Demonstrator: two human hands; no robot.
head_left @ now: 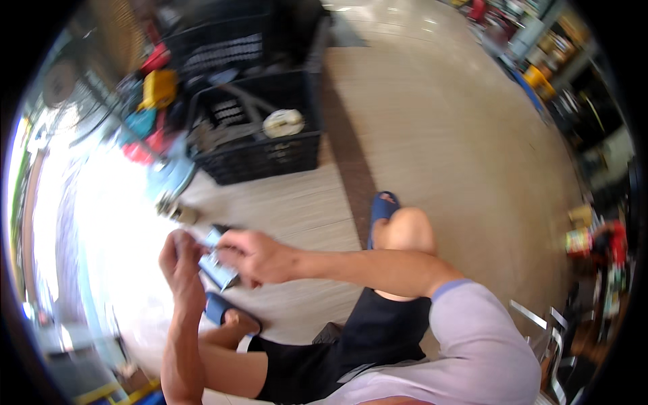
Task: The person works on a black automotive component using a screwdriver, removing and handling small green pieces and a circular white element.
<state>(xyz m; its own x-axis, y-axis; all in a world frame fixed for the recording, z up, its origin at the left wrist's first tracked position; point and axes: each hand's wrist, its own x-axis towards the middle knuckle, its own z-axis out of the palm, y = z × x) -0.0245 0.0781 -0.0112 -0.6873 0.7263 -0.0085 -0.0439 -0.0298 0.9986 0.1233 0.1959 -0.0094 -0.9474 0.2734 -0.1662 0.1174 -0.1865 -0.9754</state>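
My left hand (178, 262) is raised at the left, its fingers closed in a pinch. Close by on its right, my right hand (264, 258) is closed too, thumb and fingers curled toward the left. A small thin piece seems to run between the two sets of fingertips, too blurred to name. Below and partly behind the hands is a pale blue, box-like metallic object (217, 271), half covered by the right hand. Just beyond the left hand, a small beige cylindrical part (182, 213) lies on the floor.
A black plastic crate (270, 162) ahead holds a cream-coloured roll (283, 123) and grey strips. Left of it stands a fan on a round blue base (170, 181), near a yellow object (159, 89). Cluttered shelves line the right; a metal frame (557, 351) is at lower right.
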